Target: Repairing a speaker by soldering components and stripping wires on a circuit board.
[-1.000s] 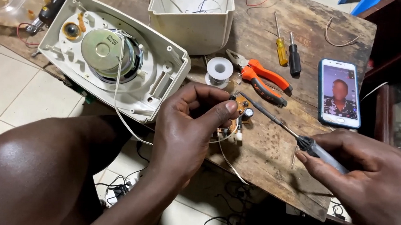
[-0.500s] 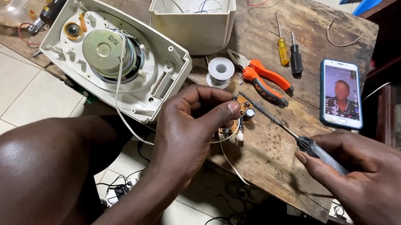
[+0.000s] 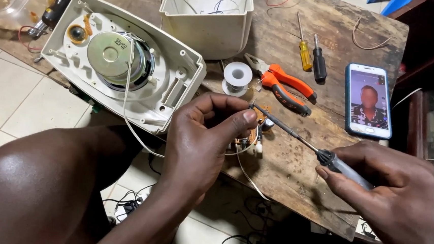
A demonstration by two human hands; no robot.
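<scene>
Speaker housing (image 3: pixel 174 83), white and opened up, lies at the left of the wooden table (image 3: pixel 295 173), its round metal magnet (image 3: pixel 112 56) facing up and a thin white wire (image 3: pixel 127 100) trailing across it and off the table edge. Behind it stands a white plastic box (image 3: pixel 206 22) with loose wires inside. Just right of the housing sits a small spool of solder (image 3: pixel 237 76), and beside that orange-handled pliers (image 3: pixel 285 86).

Left hand (image 3: pixel 203 141) is curled in front of the table edge, thumb and forefinger pinched together on something thin, too small to make out, right over a small brown circuit board (image 3: pixel 258 127) that shows just past its fingertips. The tip of a soldering iron (image 3: pixel 297 135) meets that pinch from the right. Right hand (image 3: pixel 400 201) is closed around the iron's grey handle, well right of the board and lower in the picture.

Farther back lie a yellow screwdriver (image 3: pixel 303 49) and a black screwdriver (image 3: pixel 319 63), side by side. At the far right a phone (image 3: pixel 369 99) rests face up, screen lit.
</scene>
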